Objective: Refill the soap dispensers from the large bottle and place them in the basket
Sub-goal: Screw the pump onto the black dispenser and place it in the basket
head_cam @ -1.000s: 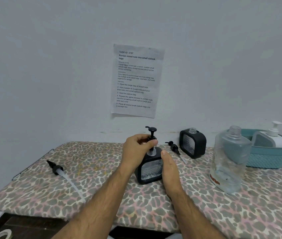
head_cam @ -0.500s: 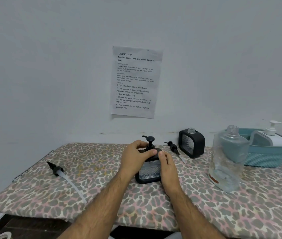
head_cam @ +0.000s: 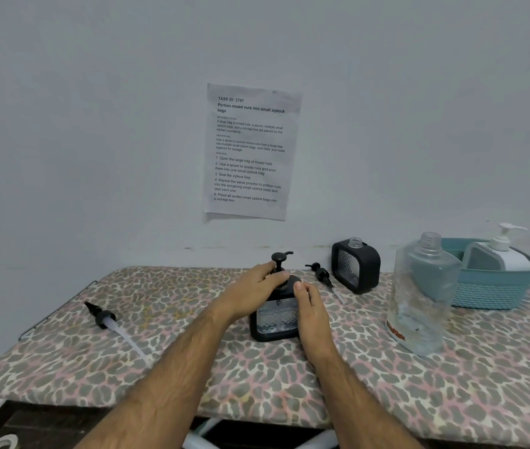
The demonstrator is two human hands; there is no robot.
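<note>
- Over the last second the pump head has gone from standing high on its raised stem to sitting down in the neck of the black dispenser (head_cam: 275, 319); the left hand (head_cam: 254, 293) has sunk with it, and the right hand (head_cam: 312, 312) has kept its place on the side.
- The left hand curls over the pump collar, its fingers wrapped about the pump (head_cam: 279, 259) just under the nozzle; the right hand clasps the dispenser's right flank, thumb up at the top corner. Both are closed on the same dispenser, which stands upright on the leopard-print board (head_cam: 63, 361).
- As I judge it, the step in hand is screwing the pump home. Done well: the right hand holds the body square and pressed to the padded surface, the left turns only the collar, with the stem plumb so the thread does not cross. Stop when snug, since liquid shows low in the clear window.
- Beyond the grip and to its right lie a loose small pump (head_cam: 322, 273) and a second black dispenser (head_cam: 356, 265), uncapped. Farther right stands the large bottle (head_cam: 419, 296), open-necked, and behind it the teal basket (head_cam: 497, 286) already holding a white-pump dispenser (head_cam: 500, 254). Well to the left of the grip lies the long pump tube (head_cam: 111, 322).
- Writing: the sheet on the wall (head_cam: 250, 150) reads "TASK ID: 3797" and "Portion mixed nuts into small ziplock bags", with five numbered steps. The large bottle's red label is too blurred to read.
</note>
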